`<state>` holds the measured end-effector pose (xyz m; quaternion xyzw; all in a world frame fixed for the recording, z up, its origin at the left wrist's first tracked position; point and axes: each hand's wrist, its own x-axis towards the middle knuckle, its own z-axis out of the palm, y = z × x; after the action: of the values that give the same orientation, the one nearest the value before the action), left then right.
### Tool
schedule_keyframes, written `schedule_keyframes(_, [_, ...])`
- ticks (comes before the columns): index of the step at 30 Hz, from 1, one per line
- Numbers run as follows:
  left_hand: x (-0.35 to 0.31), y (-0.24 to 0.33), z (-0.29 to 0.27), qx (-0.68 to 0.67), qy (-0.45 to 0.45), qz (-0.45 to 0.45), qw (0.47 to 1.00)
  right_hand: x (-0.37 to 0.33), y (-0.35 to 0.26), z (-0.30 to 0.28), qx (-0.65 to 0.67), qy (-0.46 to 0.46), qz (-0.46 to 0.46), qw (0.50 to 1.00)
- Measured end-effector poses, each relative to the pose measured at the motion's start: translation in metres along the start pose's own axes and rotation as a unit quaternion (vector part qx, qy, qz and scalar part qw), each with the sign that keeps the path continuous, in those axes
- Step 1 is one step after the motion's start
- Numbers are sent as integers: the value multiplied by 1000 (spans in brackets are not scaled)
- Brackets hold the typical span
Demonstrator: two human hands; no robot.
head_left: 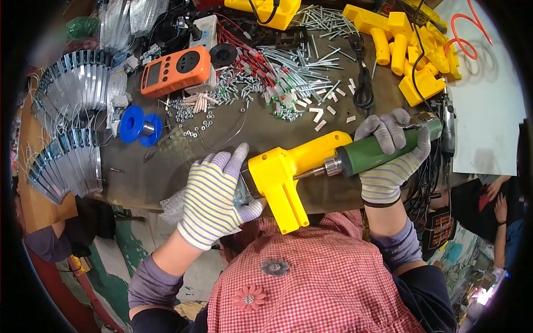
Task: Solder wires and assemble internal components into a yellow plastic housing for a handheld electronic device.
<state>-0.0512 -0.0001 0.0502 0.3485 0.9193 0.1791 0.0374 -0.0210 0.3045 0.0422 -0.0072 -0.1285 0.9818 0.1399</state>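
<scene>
Both hands wear striped knit gloves. My left hand (210, 194) is closed around the left end of a yellow plastic tool housing (273, 173), its thumb below and fingers above. The housing lies at the table's near edge, one part pointing toward me and a long arm reaching up to the right. My right hand (391, 166) is wrapped around a green electric screwdriver (378, 152), held nearly level. Its bit points left and meets the housing beside the near part; the very tip is hidden. Clear plastic (241, 191) shows beneath my left hand.
An orange meter (175, 71), a blue wire spool (139, 126), scattered nuts (191, 132), screws and red wires (261, 61) lie beyond my hands. Fanned metal strips (64, 161) are at left. Yellow housings (422, 83) pile up at far right, near black cables (363, 89). Another person's hands (499, 200) show at right.
</scene>
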Motion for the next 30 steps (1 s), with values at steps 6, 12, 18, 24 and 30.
schedule_keyframes(6, [0,0,1,9,8,2,1000,-2,4,3,6,-43,6,999])
schedule_keyframes(12, [0,2,2,9,13,-1,1000,-3,4,5,4,-5,9,1000])
schedule_keyframes(18, [1,3,0,8,-3,-11,1000,-2,4,3,14,-58,20,998])
schedule_keyframes(24, [1,4,-1,8,-13,-21,1000,-3,3,4,-1,-25,21,999])
schedule_keyframes(30, [1,6,-3,7,-8,-18,1000,-6,6,9,-27,-3,0,1000])
